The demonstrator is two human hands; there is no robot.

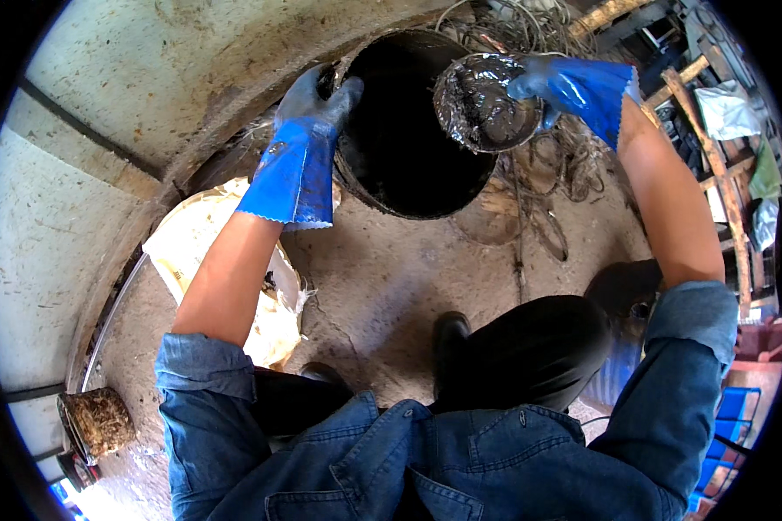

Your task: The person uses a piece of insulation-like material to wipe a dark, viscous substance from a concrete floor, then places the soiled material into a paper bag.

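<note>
A large round drum (391, 205) with a blackened rim stands on the floor before me, its inside dark. In a blue rubber glove, my left hand (318, 100) grips the drum's left rim, the thumb over the edge. My right hand (534, 84), gloved the same way, holds a small round pan (488, 102) by its right side. Glossy black, sticky-looking stuff coats the pan. It is tilted over the right part of the drum's mouth, so I cannot tell whether it touches the rim. The fingers beneath the pan are partly hidden.
A curved pale wall (122, 95) rises close on the left. Crumpled yellowish sheeting (195, 234) lies under my left forearm. Tangled wire (573, 169) lies right of the drum, with wooden slats (712, 165) beyond. A dirty can (100, 423) stands at the lower left.
</note>
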